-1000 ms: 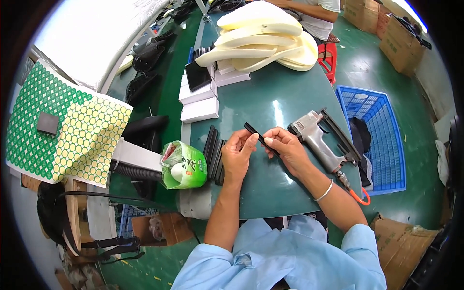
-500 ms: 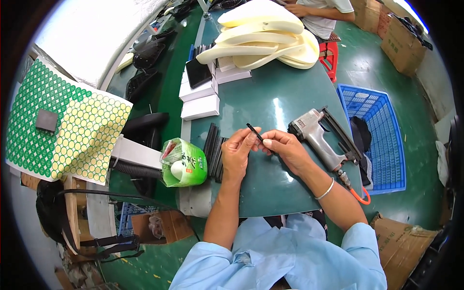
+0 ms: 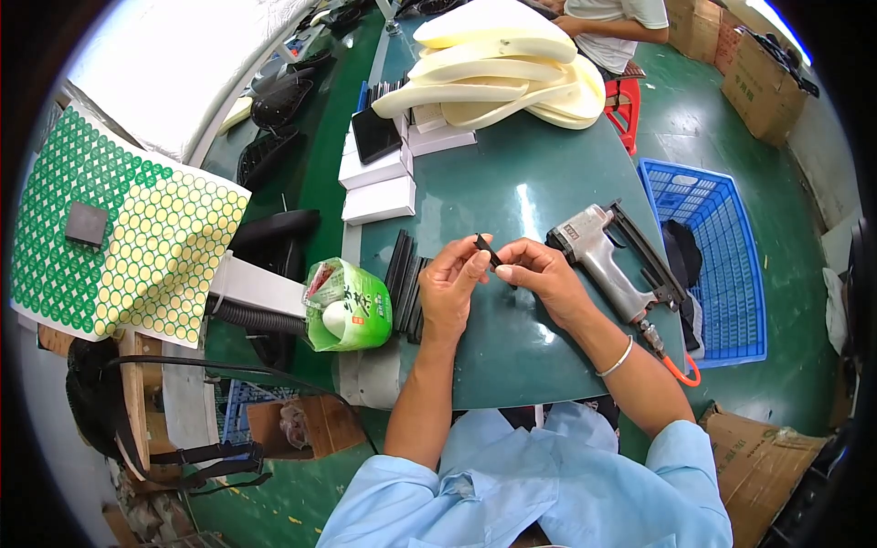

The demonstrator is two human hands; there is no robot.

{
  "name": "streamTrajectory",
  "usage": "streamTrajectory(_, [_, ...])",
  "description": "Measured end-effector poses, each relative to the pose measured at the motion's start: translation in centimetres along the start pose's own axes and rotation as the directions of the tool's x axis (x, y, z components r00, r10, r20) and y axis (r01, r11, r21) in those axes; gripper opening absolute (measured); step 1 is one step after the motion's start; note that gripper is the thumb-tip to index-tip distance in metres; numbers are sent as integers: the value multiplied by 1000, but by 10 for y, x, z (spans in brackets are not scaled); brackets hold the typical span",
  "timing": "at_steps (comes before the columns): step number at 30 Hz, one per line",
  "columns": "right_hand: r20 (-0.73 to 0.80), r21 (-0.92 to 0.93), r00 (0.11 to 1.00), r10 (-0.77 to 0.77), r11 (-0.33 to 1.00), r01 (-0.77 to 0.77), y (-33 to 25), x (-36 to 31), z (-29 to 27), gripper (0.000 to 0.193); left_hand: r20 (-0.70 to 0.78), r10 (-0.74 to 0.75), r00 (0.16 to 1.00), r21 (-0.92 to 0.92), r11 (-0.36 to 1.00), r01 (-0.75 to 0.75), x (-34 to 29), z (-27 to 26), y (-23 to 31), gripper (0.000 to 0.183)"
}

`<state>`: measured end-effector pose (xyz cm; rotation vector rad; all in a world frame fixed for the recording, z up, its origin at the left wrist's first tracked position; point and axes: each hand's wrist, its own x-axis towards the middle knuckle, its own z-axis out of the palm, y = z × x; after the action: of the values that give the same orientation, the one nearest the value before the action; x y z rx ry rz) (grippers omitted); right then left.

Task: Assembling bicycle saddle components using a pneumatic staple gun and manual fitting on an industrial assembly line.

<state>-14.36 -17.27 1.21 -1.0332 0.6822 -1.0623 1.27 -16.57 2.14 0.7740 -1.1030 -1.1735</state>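
Over the green table, a narrow black strip [image 3: 490,251] is pinched between the fingertips of both my hands. My left hand [image 3: 450,285] has thumb and fingers closed on its upper part. The lower end is in the closed fingers of my right hand [image 3: 541,277], which hide some of it. Several longer black strips [image 3: 398,274] lie side by side just left of my left hand. To the right of my right hand rests a silver and black air stapler [image 3: 598,256] with an orange hose [image 3: 681,373] at its grip.
A green plastic packet [image 3: 361,315] stands at the table's left edge. White boxes [image 3: 379,201] with a phone [image 3: 375,137] on top sit farther back, beside stacked cream foam pieces [image 3: 498,68]. A blue crate [image 3: 731,265] is at right. Another person [image 3: 621,32] sits beyond.
The black strip has turned slightly between my fingers and its upper end now sits farther right. My hands stay in nearly the same place.
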Motion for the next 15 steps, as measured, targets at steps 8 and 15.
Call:
streamTrajectory(8, [29,-49,999,-29,998,30,1,0,-1,20,60,17,998,88,996,-23,-1,0,5,24])
streamTrajectory(15, [-11,-273,991,-136,954,127,2,-1,0,18,79,89,993,57,994,-93,1,-1,1,24])
